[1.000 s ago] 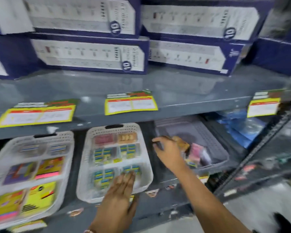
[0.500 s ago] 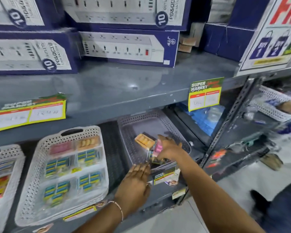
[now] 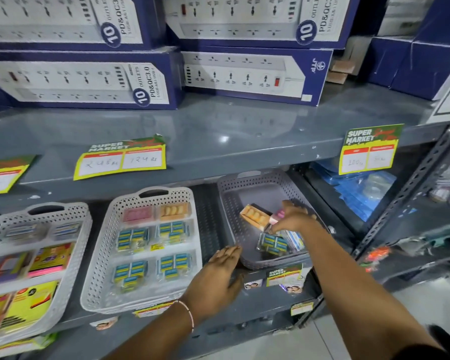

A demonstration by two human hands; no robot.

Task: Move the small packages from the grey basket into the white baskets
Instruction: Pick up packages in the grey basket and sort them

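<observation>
Item: pick in progress. Your right hand point(image 3: 292, 219) was inside the grey basket point(image 3: 227, 203), fingers closed on a pink package point(image 3: 278, 216) beside an orange package point(image 3: 255, 216); blue packages point(image 3: 272, 242) lay near the front wall. Your left hand point(image 3: 216, 279) lay flat and open, fingertips touching the basket's front corner, gripping nothing. The white basket point(image 3: 102, 255) to the left held sorted rows, pink and orange at its back. Next, in my judgement: lift the pink package clear and carry it left to the matching pink row.
</observation>
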